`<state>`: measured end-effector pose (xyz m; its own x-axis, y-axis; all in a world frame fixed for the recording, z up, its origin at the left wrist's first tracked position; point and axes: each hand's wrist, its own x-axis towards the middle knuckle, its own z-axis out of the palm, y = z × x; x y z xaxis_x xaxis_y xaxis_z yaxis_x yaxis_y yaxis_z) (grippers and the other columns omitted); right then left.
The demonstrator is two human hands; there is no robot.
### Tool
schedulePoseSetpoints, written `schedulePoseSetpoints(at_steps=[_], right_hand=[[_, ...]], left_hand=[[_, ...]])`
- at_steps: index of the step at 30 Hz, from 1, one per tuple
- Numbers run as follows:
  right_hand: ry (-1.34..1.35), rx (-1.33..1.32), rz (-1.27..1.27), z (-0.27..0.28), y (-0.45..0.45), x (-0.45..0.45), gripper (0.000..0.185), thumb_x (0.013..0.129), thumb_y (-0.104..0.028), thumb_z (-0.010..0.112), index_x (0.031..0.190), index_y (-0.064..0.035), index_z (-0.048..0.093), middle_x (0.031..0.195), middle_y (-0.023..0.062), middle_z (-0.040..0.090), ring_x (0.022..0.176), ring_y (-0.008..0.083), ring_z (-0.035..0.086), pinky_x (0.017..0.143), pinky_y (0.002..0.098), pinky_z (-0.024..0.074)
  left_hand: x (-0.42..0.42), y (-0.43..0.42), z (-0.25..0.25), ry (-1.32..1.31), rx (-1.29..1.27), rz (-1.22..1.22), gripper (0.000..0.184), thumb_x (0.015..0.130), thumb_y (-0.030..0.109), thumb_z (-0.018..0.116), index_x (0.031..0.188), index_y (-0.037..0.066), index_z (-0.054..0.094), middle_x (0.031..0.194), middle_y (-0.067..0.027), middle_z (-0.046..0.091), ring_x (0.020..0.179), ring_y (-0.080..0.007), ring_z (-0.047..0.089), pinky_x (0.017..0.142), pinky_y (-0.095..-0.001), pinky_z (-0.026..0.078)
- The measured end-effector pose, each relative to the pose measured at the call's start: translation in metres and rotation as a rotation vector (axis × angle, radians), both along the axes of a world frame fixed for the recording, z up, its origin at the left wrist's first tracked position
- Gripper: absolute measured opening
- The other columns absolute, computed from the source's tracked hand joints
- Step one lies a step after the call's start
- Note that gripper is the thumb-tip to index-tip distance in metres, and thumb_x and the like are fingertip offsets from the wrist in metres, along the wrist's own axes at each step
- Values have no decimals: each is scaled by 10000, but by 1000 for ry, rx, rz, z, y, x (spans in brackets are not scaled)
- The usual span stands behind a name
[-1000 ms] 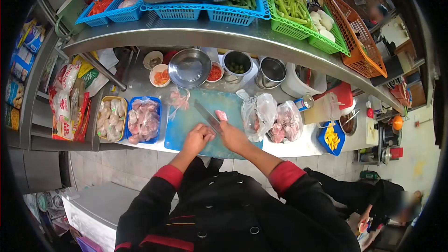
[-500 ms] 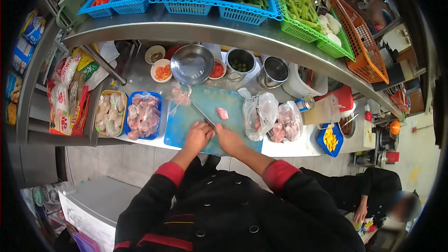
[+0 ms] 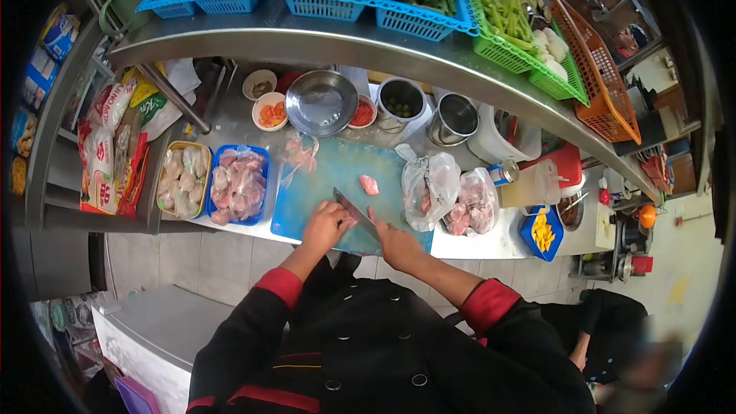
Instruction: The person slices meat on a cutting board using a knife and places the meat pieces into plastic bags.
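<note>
One knife [image 3: 353, 209] gripped in curled right fingers [image 3: 384, 233], left fingers [image 3: 334, 215] bunched, holding pink meat [image 3: 349, 222]

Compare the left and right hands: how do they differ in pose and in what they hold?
The left hand has its fingers curled over pink meat; the right hand grips the knife by its handle.
The left hand lies to the left of the blade, while the right hand is at its handle end.
Both are bare, over the board, below red cuffs.
</note>
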<state>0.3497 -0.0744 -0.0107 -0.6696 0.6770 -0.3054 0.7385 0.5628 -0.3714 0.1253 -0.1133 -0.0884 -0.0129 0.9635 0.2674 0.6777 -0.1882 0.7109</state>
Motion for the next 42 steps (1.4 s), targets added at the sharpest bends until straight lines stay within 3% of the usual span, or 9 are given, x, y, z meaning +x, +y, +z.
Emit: schedulePoseSetpoints(at_steps=[7, 12, 19, 21, 25, 30, 36, 40, 42], right_hand=[[182, 138, -60, -50, 17, -49, 470, 937, -64, 509, 1393, 6, 420, 1003, 273, 675, 828, 440, 705, 713, 527, 557], [263, -32, -71, -29, 37, -52, 150, 913, -47, 539, 1035, -31, 451, 989, 278, 673, 833, 477, 681, 760, 562, 530], [238, 93, 84, 2, 4, 0, 536, 893, -20, 521, 1413, 44, 407, 975, 300, 675, 931, 499, 674, 818, 557, 532], [55, -143, -48, 0, 3, -5, 713, 894, -23, 525, 1561, 16, 279, 1000, 307, 674, 976, 500, 669, 876, 558, 517], [160, 0, -39, -43, 15, -46, 549, 905, -41, 539, 1436, 0, 407, 1016, 294, 677, 953, 488, 680, 850, 558, 527], [273, -76, -50, -35, 44, -71, 195, 914, -75, 572, 1071, -33, 465, 986, 269, 684, 929, 474, 685, 793, 565, 532], [273, 120, 80, -23, 24, -18, 379, 888, -40, 561, 1250, 38, 482, 939, 287, 689, 877, 488, 679, 763, 555, 532], [182, -15, 41, -8, 11, -7, 523, 874, -27, 548, 1374, 79, 438, 918, 285, 696, 916, 494, 672, 828, 543, 524], [48, -73, 50, -12, 9, -8, 626, 901, -48, 555, 1470, 69, 321, 1095, 324, 658, 941, 496, 665, 829, 578, 526]], left_hand=[[-1, 3, 4, 40, 8, -24, 175, 780, 141, 810, 918, 51, 752, 979, -81, 680, 994, -310, 615, 889, -417, 518], [-4, 1, 6, 4, -49, -23, 165, 792, 157, 806, 907, 58, 742, 981, -81, 676, 985, -307, 617, 863, -409, 528], [-1, -7, -2, 39, 8, -1, 139, 800, 134, 796, 900, 57, 739, 984, -81, 666, 981, -303, 617, 866, -403, 523], [-1, -7, -2, 37, 39, 13, 142, 798, 140, 795, 897, 55, 741, 977, -85, 678, 948, -320, 633, 874, -422, 520], [-1, -5, -2, 48, 29, -31, 143, 787, 122, 799, 896, 51, 739, 975, -89, 675, 963, -321, 631, 870, -434, 521], [-1, -6, 4, 44, 28, -11, 98, 792, 93, 779, 870, 58, 732, 967, -80, 671, 966, -310, 620, 881, -418, 519], [0, -16, 6, 39, 64, 36, 44, 827, 115, 760, 858, 100, 732, 961, -56, 671, 979, -294, 624, 883, -397, 517], [0, -17, 5, 41, 51, 23, 97, 834, 119, 771, 912, 80, 729, 993, -78, 681, 987, -310, 634, 911, -438, 516], [-1, -16, 6, 46, 66, 15, 99, 827, 104, 769, 913, 73, 731, 991, -84, 680, 983, -314, 632, 905, -438, 515]])
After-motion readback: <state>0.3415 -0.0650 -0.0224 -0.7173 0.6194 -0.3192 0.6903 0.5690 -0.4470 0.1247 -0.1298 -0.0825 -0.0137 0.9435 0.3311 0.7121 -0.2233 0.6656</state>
